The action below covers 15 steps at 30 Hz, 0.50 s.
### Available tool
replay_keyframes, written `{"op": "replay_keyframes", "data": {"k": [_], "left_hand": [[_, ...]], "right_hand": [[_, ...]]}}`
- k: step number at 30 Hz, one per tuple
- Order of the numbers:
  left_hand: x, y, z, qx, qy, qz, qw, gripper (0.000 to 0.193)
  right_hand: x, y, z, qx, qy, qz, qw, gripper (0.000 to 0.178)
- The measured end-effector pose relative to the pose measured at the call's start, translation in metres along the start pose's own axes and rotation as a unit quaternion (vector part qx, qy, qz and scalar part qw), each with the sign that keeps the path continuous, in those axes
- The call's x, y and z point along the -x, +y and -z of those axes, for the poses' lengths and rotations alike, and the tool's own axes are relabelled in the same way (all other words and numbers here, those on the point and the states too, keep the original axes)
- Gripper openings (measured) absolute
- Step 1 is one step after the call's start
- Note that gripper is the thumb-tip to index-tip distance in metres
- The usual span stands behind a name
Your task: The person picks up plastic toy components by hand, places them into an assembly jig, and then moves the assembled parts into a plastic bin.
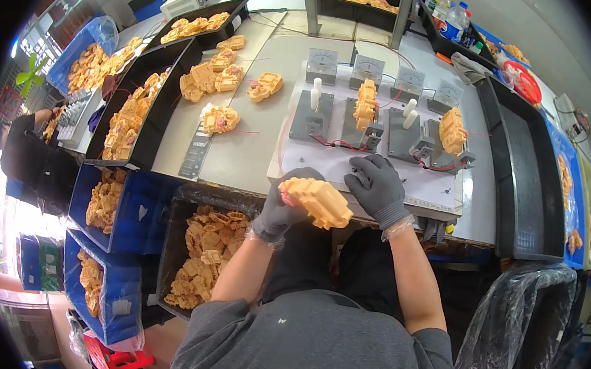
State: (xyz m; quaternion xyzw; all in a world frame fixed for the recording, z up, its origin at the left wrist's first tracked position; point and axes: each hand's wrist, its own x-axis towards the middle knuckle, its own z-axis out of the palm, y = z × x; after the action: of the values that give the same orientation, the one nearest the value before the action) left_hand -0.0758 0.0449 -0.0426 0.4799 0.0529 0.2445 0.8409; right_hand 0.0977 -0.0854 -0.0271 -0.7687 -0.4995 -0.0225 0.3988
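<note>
My left hand [279, 214], in a grey glove, grips a tan molded plastic housing [318, 201] in front of the board's near edge. My right hand [382, 191], gloved as well, rests at the front of the white board [325, 160]. Its fingers are curled with the tips together; whatever they pinch is too small to make out. Beyond it, one tan housing [365, 105] stands upright in a metal fixture [345, 122], and another housing [452, 131] sits in the right-hand fixture. Small dark screws [407, 181] lie scattered on the board.
Several analog meters [322, 67] line the board's back. Loose housings [221, 120] lie to its left, beside a black tray [113, 160] of more. An upright black tray [529, 175] borders the right. Filled bins [165, 257] stand below left. Another person [37, 164] works at far left.
</note>
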Motion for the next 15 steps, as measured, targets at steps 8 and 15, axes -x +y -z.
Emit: {"op": "replay_keyframes", "data": {"k": [8,15], "left_hand": [[-0.024,0.000,-0.041,-0.167,-0.210,-0.106,0.958,0.037],[-0.038,0.002,-0.057,-0.252,-0.244,-0.185,0.918,0.037]], "right_hand": [[-0.005,0.001,-0.002,-0.025,-0.025,-0.003,0.999,0.039],[0.000,0.001,-0.006,-0.001,-0.011,-0.011,1.000,0.039]]}}
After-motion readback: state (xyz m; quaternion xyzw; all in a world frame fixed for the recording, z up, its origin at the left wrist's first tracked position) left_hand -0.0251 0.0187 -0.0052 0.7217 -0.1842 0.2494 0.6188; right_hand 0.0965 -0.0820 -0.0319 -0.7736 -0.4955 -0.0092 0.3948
